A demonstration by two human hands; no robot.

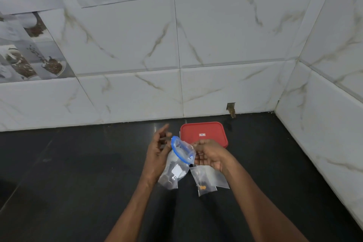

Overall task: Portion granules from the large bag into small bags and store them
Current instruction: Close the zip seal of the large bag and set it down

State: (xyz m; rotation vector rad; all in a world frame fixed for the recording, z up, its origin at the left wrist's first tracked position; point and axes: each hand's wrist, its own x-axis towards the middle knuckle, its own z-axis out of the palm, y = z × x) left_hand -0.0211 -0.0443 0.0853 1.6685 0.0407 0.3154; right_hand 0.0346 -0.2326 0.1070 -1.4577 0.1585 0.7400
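A clear large bag (173,171) with a blue zip rim hangs above the dark counter, its mouth held wide. My left hand (159,149) grips the rim's left side. My right hand (209,155) pinches the rim's right side. Under my right hand lie two small clear bags (208,180) on the counter. The nearer one holds a few orange granules (203,187) at its bottom. Little can be made out inside the large bag.
A box with a red lid (204,132) sits on the black counter (78,173) just behind my hands, near the marble-tiled wall (216,45). A second tiled wall (324,124) closes the right side. Papers hang on the wall at upper left.
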